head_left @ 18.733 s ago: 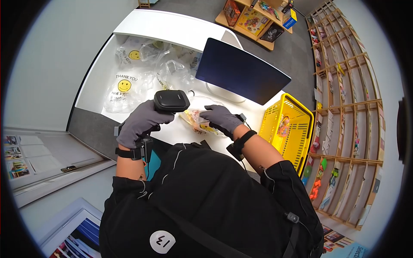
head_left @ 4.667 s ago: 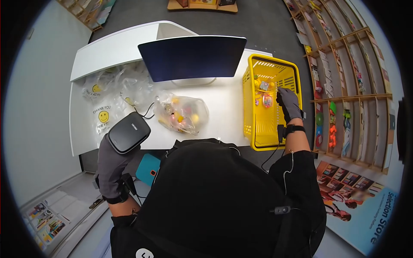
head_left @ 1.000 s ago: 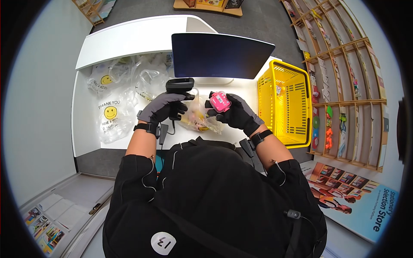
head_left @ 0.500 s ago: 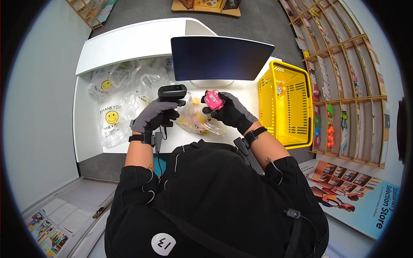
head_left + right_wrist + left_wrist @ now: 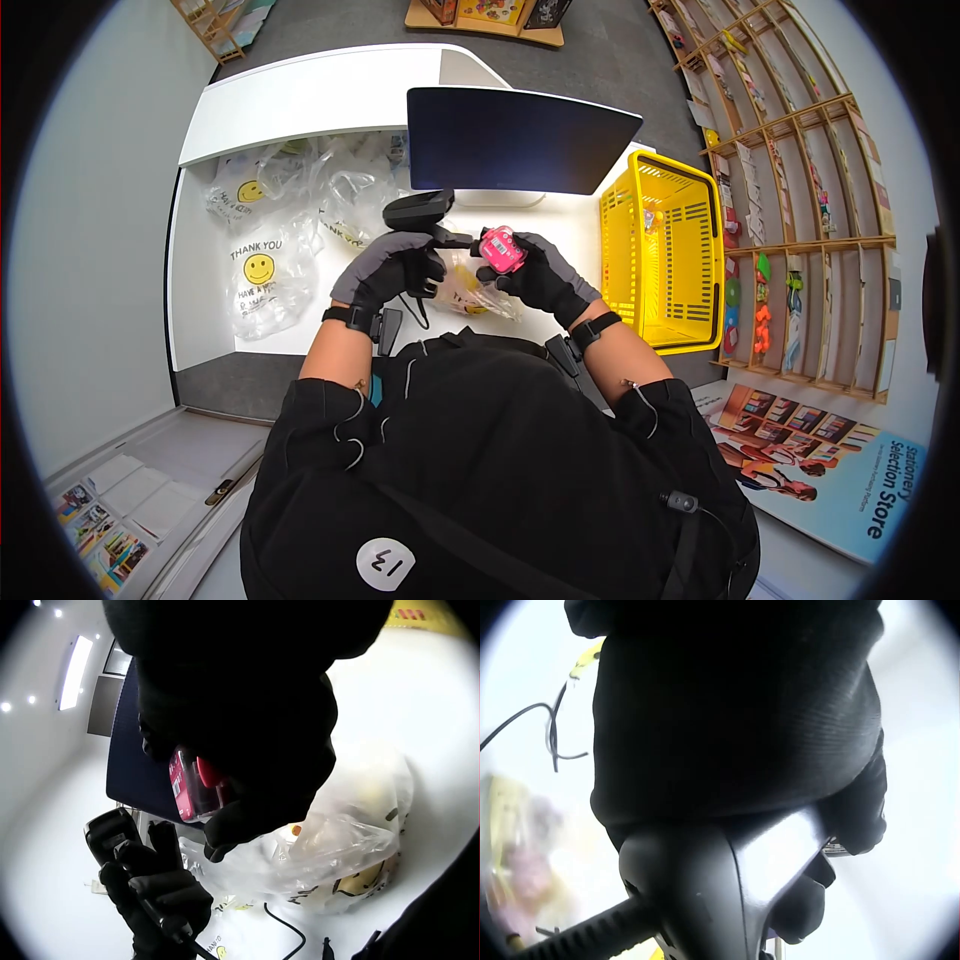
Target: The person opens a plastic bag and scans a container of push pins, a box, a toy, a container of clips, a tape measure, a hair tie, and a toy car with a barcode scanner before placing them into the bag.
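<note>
My gloved left hand [image 5: 395,268] grips a black barcode scanner [image 5: 416,208] by its handle, the head pointing up and a cable trailing down. In my gloved right hand [image 5: 548,280] is a small pink pack [image 5: 502,250], a white barcode label facing up; the right wrist view shows its clear plastic side [image 5: 196,793]. The two hands are close together, with the scanner just left of the pack. Below them a clear plastic bag [image 5: 478,298] with colourful items inside rests on the white counter [image 5: 570,220]. My wrists and hands cover part of that bag.
A yellow shopping basket [image 5: 675,340] with a small item inside stands at the right. Behind my hands rises a dark monitor [image 5: 520,140]. Smiley-printed plastic bags [image 5: 262,280] lie at the left. Wall shelves [image 5: 800,240] line the far right.
Earlier my right hand reached into the basket; now it holds the pink pack over the counter. In the last half second the scanner has moved right, closer to the pack.
</note>
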Demonstrator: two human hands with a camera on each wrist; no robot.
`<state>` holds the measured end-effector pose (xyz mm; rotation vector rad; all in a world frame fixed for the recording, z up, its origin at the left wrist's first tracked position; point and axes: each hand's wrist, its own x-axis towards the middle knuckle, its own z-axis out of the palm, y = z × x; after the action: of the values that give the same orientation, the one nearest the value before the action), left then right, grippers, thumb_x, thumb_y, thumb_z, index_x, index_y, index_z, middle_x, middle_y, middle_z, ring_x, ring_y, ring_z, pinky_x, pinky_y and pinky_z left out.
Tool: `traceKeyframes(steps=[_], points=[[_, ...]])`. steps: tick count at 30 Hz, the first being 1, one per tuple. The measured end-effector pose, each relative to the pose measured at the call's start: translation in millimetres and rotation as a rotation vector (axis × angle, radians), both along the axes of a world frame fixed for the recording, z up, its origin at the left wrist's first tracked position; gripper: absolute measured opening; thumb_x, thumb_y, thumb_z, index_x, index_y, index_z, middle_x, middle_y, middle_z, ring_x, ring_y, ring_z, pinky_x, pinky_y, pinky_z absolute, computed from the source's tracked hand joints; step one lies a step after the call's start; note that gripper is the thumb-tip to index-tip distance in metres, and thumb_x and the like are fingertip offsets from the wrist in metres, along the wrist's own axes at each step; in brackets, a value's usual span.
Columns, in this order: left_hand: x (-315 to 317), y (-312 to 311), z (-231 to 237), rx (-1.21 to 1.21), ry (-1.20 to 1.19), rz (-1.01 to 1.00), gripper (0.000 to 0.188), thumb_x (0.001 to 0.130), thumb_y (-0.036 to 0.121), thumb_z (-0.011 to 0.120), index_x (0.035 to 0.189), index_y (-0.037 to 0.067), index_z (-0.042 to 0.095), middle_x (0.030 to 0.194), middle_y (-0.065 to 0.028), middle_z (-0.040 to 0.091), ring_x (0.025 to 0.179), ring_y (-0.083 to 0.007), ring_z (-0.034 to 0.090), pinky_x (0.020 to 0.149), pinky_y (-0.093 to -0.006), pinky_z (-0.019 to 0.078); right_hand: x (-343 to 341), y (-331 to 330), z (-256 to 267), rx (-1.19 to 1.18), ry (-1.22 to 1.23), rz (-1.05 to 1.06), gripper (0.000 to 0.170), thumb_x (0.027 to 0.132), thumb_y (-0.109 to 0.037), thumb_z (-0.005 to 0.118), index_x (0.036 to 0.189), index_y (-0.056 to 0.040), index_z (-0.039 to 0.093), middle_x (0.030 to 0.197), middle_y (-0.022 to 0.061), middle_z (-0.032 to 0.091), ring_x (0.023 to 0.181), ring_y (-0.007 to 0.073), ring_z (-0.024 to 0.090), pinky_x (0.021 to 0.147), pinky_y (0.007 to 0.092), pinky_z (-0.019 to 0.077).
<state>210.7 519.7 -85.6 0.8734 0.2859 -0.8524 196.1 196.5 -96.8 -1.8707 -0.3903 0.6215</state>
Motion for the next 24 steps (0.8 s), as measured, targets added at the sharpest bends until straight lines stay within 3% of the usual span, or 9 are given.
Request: traceKeyframes(steps=[4,7,8,11,12,15,16,19,24], points=[[-2,26,19,0.205,-0.03,0.024,0.04,0.101,0.034,0.071,0.131,0.007,0.071,0.093,-0.0086,0.077,0.085,-0.0256,0.077,0.076,-0.0469,0.0611,2,11,-4,0.407,0.335,-0.329,0.039,0.113,-0.024,0.057,0.145,-0.0024,0.06,0.137,0.0121,0.071,0.107,0.0256,0.076,0.088,0.0339,0.062],[-4,38,22,0.334,-0.102,0.001,0.041,0.101,0.034,0.072,0.132,0.007,0.072,0.093,-0.0079,0.077,0.085,-0.0253,0.077,0.076,-0.0463,0.0612,17,8,-5,0.73,0.702,-0.269,0.053,0.098,0.007,0.069,0.149,-0.0033,0.057,0.14,0.0126,0.07,0.109,0.0226,0.077,0.09,0.0337,0.0642],[-4,37,20,0.314,-0.075,0.005,0.041,0.1,0.034,0.073,0.132,0.008,0.072,0.092,-0.0083,0.076,0.084,-0.025,0.076,0.075,-0.0458,0.0611,21,11,-7,0.729,0.703,-0.264,0.053,0.098,0.007,0.069,0.149,-0.0033,0.057,0.14,0.0126,0.07,0.109,0.0226,0.077,0.09,0.0337,0.0642],[-2,35,13,0.273,-0.024,0.024,0.041,0.099,0.033,0.076,0.132,0.009,0.073,0.092,-0.0092,0.076,0.082,-0.0244,0.076,0.073,-0.0447,0.0609,29,32,-11,0.897,0.939,-0.239,0.042,0.116,-0.027,0.045,0.143,0.0018,0.061,0.135,0.0147,0.071,0.113,0.0265,0.074,0.085,0.0348,0.0617],[0,32,10,0.236,0.011,0.024,0.042,0.099,0.034,0.075,0.132,0.009,0.073,0.093,-0.0094,0.076,0.082,-0.0244,0.075,0.073,-0.0449,0.0608,29,38,-5,0.894,0.938,-0.232,0.042,0.116,-0.027,0.045,0.143,0.0018,0.061,0.135,0.0147,0.071,0.113,0.0265,0.074,0.085,0.0348,0.0617],[6,24,1,0.156,0.074,0.022,0.044,0.1,0.037,0.074,0.133,0.008,0.073,0.095,-0.0099,0.076,0.081,-0.0245,0.075,0.074,-0.0452,0.0608,20,48,19,0.312,0.173,0.053,0.04,0.115,-0.026,0.05,0.141,0.0022,0.061,0.131,0.0146,0.072,0.111,0.0264,0.074,0.087,0.036,0.0619],[6,22,-2,0.074,0.079,0.055,0.043,0.1,0.037,0.072,0.132,0.007,0.073,0.098,-0.0103,0.076,0.081,-0.0253,0.075,0.075,-0.045,0.0609,18,51,25,0.308,0.172,0.053,0.04,0.115,-0.026,0.05,0.141,0.0022,0.061,0.131,0.0146,0.072,0.111,0.0264,0.074,0.087,0.036,0.0619],[5,17,-15,-0.095,0.091,0.118,0.043,0.102,0.037,0.069,0.13,0.005,0.072,0.104,-0.0111,0.076,0.081,-0.0269,0.075,0.077,-0.0446,0.0612,13,55,36,0.591,0.648,-0.066,0.035,0.106,-0.013,0.069,0.139,-0.0004,0.067,0.124,0.0127,0.076,0.099,0.0206,0.078,0.084,0.0297,0.0634],[-3,37,-26,-0.118,-0.053,0.172,0.041,0.103,0.035,0.066,0.13,0.004,0.072,0.102,-0.0125,0.076,0.083,-0.0281,0.076,0.078,-0.045,0.0619,17,41,17,0.619,0.502,-0.034,0.035,0.107,-0.02,0.068,0.135,0.0006,0.067,0.119,0.0123,0.076,0.096,0.0196,0.078,0.081,0.0283,0.0631]])
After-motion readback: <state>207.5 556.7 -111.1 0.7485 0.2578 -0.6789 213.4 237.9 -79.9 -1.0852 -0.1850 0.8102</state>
